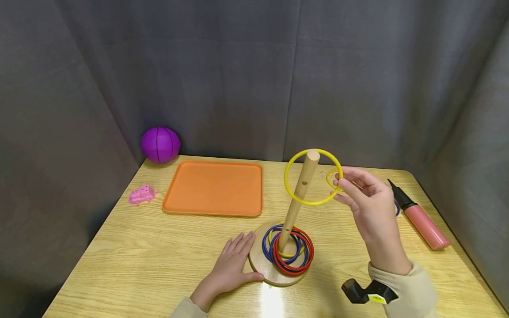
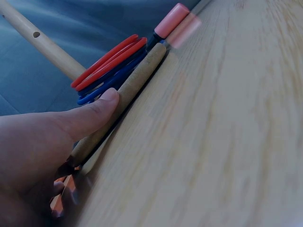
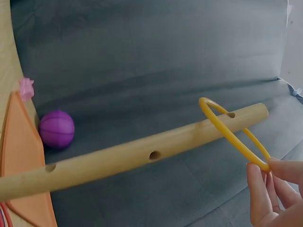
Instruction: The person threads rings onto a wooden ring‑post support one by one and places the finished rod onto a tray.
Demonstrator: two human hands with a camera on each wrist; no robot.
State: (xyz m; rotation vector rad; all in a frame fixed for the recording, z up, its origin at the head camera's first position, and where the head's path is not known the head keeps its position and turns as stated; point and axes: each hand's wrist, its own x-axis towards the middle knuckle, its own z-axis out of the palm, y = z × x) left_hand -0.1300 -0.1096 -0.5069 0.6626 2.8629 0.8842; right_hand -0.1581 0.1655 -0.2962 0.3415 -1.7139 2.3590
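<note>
Pinched between thumb and fingers of my right hand (image 1: 374, 203) is a yellow ring (image 1: 285, 179). The right wrist view shows this ring tilted around the upper end of a wooden post (image 3: 109, 163), below its tip. The post rises from a round wooden base (image 1: 260, 265), where several red, blue and yellow rings (image 1: 311, 251) lie loosely stacked around its foot. My left hand (image 1: 230, 267) rests at the base's left side, fingers spread straight and thumb along the near edge. In the left wrist view the thumb (image 2: 102, 106) touches the base rim.
An orange tray (image 1: 214, 187) lies at back left, with a purple ball (image 1: 161, 145) and a pink toy (image 1: 142, 194) beyond its left side. A pink-and-black hand pump (image 1: 425, 225) lies at right. Behind my right hand, part of a yellow loop (image 1: 329, 176) and a blue ring (image 1: 397, 207) show.
</note>
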